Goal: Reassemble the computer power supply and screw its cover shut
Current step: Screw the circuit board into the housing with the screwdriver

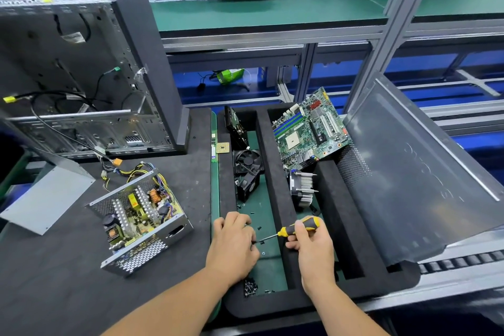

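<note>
- Head view: left hand (234,244) pinches a small screw at the tip of the screwdriver (294,230) gripped by right hand (313,243); it could drop among loose screws (250,287).
- Power supply (139,215) sits open on the table (54,281), its cover (46,199) just beside it.

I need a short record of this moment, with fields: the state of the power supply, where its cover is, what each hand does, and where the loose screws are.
power supply: open, circuit board exposed, on the dark mat left of the hands
cover: grey metal sheet, lying apart, left of the power supply
right hand: grips the yellow-black screwdriver
left hand: fingers at the screwdriver tip, seemingly holding a screw
loose screws: small black pile in the foam tray, near the left wrist
</note>
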